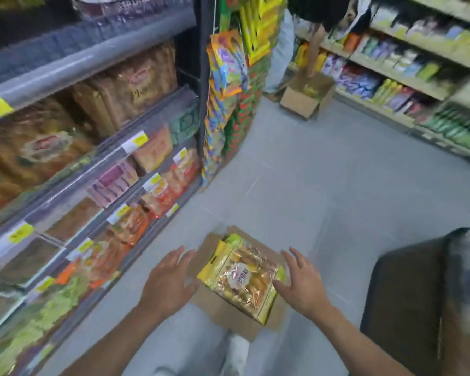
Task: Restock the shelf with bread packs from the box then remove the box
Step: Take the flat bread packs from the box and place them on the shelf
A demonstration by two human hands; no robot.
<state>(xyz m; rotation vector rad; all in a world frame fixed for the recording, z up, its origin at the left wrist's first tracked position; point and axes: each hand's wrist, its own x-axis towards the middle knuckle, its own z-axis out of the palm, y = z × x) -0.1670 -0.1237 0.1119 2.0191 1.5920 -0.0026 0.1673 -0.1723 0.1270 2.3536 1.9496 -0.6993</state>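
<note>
A brown cardboard box (pixel 223 312) sits on the grey floor below me, flaps open. Yellow-and-clear bread packs (pixel 242 278) fill it, the top one lying flat and another standing on edge behind it. My left hand (pixel 166 280) hovers at the box's left side, fingers spread, holding nothing. On the right, my right hand (pixel 300 283) is spread too, its fingertips at the right edge of the top pack. The shelf (pixel 98 158) on my left holds bread loaves and snack packs on several levels.
A dark bin or cart (pixel 418 302) stands close at my right. Hanging snack packs (pixel 228 77) cover the shelf end. Farther down the aisle a second person (pixel 304 36) reaches into another cardboard box (pixel 307 95) beside the right-hand shelving (pixel 418 77).
</note>
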